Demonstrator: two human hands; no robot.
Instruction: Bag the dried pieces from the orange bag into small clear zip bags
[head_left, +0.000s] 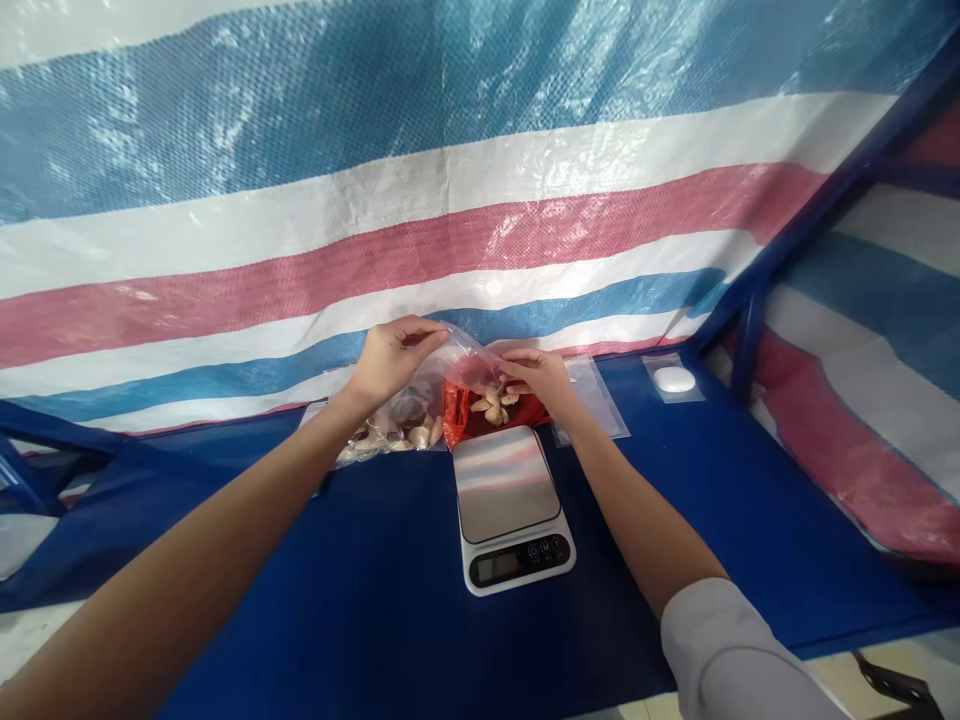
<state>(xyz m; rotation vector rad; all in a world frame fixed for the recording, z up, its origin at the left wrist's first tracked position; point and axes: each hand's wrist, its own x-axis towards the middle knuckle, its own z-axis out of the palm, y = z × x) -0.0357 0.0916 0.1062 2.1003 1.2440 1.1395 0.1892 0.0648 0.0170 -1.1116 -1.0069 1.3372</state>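
My left hand (pixel 396 358) pinches the edge of a clear plastic bag (pixel 466 352) between thumb and fingers. My right hand (pixel 541 380) has its fingers closed on the bag's other side, so the film stretches between both hands. Below it lies a red plastic bag (pixel 456 412), opened out, with pale beige, knobbly pieces (pixel 495 406) in it; their kind is unclear. Under and beside my left wrist, another clear bag (pixel 386 440) holds pale pieces, partly covered by my arm. Closer to me is a white digital kitchen scale (pixel 510 490) with a shiny plate and a dark display.
To the right of my right wrist lies a flat clear zip bag (pixel 600 400). Farther right, a white oval object (pixel 674 379) rests on a small clear bag. The blue table (pixel 360 590) meets a striped tarp (pixel 300 230) behind, with blue frame bars (pixel 750 340) at the sides.
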